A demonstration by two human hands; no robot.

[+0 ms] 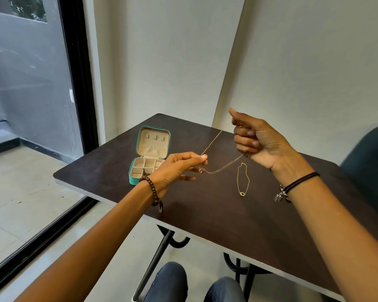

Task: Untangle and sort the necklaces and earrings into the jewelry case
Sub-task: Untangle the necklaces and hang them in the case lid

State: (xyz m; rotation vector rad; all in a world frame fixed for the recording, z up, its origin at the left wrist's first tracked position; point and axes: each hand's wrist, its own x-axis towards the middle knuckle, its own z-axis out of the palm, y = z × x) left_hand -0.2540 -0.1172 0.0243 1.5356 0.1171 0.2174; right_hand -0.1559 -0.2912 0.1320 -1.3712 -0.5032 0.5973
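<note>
above the table (205, 214), left fingers (193, 160) and right fingers (244, 138) grasp a chain (225, 164) between them.

Plain off-white walls (162, 62), meeting in a corner behind a dark wood-grain bench (216, 214) with a pale edge, raised on black metal legs (162, 247). At left, a tall glass pane (42, 118) in a black frame (79, 83); beyond it, a grey outer wall (13, 51) and pale paving (31, 182). Underfoot, light tiles (122, 258). At right, part of a dark teal chair (369, 162). Soft, even daylight.
</note>
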